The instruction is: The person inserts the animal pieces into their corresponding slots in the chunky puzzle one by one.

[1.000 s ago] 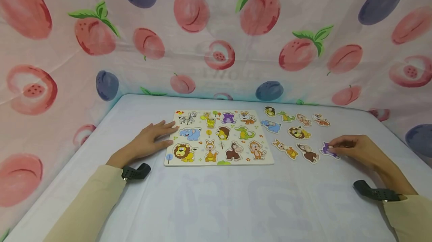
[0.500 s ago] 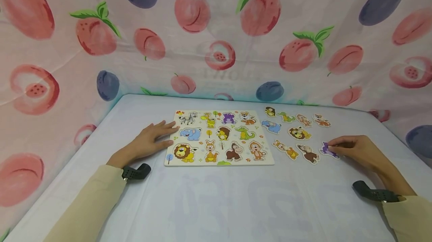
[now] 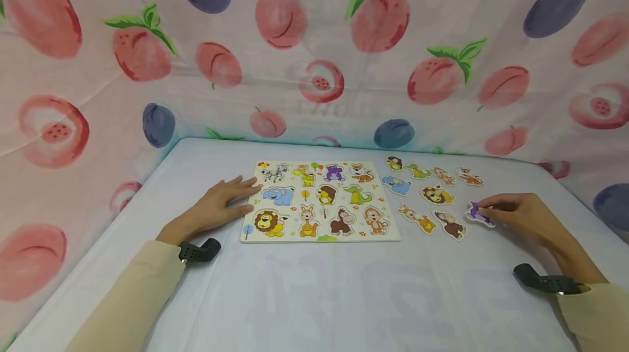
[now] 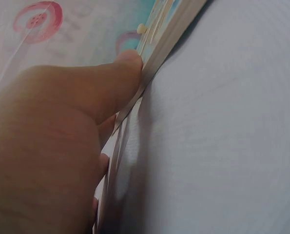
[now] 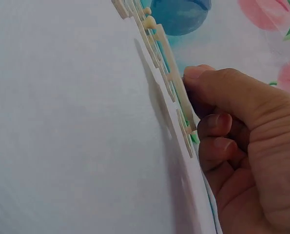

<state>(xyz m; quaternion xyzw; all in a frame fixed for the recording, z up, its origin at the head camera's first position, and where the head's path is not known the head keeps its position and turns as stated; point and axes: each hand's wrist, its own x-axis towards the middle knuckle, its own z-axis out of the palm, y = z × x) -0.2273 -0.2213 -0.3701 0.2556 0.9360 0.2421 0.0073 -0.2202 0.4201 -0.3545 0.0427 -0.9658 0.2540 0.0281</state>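
Observation:
My right hand [image 3: 523, 215] pinches a purple hippo puzzle piece [image 3: 475, 213] between thumb and fingertips. In the right wrist view that piece [image 5: 174, 73] is tilted and raised above the white cloth. At the left edge of the animal puzzle board [image 3: 339, 237] my left hand [image 3: 211, 207] rests with fingers spread, the fingertips touching the board. The left wrist view has the thumb [image 4: 118, 80] against the board's edge [image 4: 159, 61], and a small knob [image 4: 142, 29] stands up from the board. A gorilla piece [image 3: 449, 225] lies just left of the hippo piece.
Loose pieces lie right of the board: kangaroo [image 3: 416, 219], lion [image 3: 438, 195], elephant [image 3: 396, 185], hedgehog [image 3: 394, 163], crocodile [image 3: 418, 171], monkey [image 3: 444, 176] and tiger [image 3: 470, 176]. A fruit-patterned curtain [image 3: 275, 90] stands behind the white-covered table [image 3: 319, 297].
My right hand has raised the hippo piece slightly, and the piece has tilted. The left hand stays at the board. The head view has shifted a little.

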